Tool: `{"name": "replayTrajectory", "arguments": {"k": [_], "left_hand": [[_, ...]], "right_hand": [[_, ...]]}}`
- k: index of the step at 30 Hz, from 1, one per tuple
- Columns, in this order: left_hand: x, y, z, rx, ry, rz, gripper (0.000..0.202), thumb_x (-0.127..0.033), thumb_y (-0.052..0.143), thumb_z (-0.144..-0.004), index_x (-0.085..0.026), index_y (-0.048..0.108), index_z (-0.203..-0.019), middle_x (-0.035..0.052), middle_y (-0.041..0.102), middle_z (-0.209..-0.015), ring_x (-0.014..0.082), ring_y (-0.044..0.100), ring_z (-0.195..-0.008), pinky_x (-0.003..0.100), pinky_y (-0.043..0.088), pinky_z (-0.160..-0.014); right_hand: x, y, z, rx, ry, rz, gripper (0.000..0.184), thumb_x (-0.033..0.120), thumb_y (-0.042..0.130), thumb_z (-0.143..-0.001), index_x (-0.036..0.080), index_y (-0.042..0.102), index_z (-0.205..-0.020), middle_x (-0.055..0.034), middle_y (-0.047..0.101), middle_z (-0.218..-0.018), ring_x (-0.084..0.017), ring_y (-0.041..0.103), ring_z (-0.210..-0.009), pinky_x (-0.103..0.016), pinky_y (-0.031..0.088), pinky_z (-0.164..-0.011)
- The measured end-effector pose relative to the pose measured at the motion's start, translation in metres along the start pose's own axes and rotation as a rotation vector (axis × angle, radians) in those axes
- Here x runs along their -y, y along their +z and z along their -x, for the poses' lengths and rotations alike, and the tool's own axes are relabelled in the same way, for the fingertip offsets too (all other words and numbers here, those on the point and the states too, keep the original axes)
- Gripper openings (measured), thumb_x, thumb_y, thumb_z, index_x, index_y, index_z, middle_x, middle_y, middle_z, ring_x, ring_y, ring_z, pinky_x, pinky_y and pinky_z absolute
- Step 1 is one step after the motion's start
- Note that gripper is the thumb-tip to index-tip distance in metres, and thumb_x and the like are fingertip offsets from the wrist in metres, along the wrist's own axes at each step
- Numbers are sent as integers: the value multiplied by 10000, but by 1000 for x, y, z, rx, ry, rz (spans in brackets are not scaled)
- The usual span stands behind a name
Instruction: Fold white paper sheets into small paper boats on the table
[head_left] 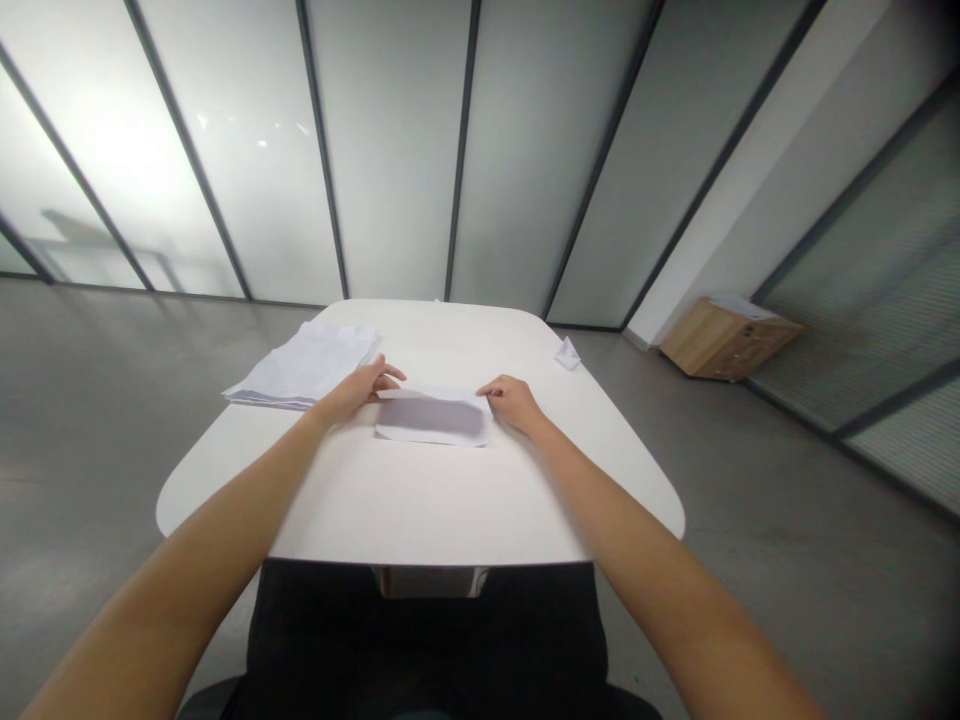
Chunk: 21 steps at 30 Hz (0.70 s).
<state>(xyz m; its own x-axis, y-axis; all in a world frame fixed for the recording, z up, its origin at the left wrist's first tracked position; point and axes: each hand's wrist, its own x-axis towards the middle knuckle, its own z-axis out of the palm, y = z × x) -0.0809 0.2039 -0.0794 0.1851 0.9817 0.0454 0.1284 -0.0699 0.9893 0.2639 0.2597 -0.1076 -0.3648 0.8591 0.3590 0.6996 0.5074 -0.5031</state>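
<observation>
A white sheet of paper (pixel 433 417), folded over, lies on the white table (pixel 420 500) between my two hands. My left hand (pixel 358 390) pinches its far left corner with the fingers curled. At the far right corner, my right hand (pixel 511 400) grips the upper edge of the sheet, fingers closed on it. The raised far flap is lifted slightly off the table.
A stack of white paper sheets (pixel 304 365) lies at the table's far left. A small folded paper piece (pixel 568 353) sits near the far right edge. A wooden cabinet (pixel 726 337) stands on the floor at the right, by glass partition walls.
</observation>
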Motion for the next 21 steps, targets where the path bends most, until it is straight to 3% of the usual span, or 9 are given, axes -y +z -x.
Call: {"name": "replayTrajectory", "arguments": {"k": [3,7,10,17,21], "left_hand": [[-5,0,2,53,64,-241,621,-741,512,-885,-176,766,-920,96,759,-826,196,668,-739,295,528,-679],[-9,1,5,108,176,-544,397,-585,661,-837,-214,783,-910,51,780,-869,210,689,-808,300,524,-767],[-8,2,5,144,227,-652,315,-500,698,-811,-235,792,-953,36,779,-898,217,695,-830,303,521,-799],[-7,5,1,195,308,-909,275,-380,603,-865,-279,783,-1047,25,764,-1078,244,671,-1047,354,461,-1022],[-10,15,3,190,426,-1115,281,-298,525,-925,-261,746,-1095,48,733,-1118,234,647,-1080,366,448,-1035]], "right_hand": [[-1,0,-1,26,9,4,319,76,572,-850,244,820,-961,-28,768,-1029,-192,694,-970,-312,520,-945],[1,-1,-1,35,18,32,330,76,551,-864,233,817,-979,-34,769,-1078,-191,692,-1022,-315,501,-999],[3,-3,-1,50,13,69,310,124,550,-889,229,814,-1010,-46,764,-1097,-194,690,-1007,-304,502,-974],[13,-6,4,113,-69,266,306,378,618,-932,258,763,-1174,-80,716,-1211,-262,629,-1124,-373,449,-1025],[21,-5,7,128,-113,327,337,428,640,-933,276,729,-1221,-85,683,-1255,-283,589,-1152,-420,441,-1022]]}}
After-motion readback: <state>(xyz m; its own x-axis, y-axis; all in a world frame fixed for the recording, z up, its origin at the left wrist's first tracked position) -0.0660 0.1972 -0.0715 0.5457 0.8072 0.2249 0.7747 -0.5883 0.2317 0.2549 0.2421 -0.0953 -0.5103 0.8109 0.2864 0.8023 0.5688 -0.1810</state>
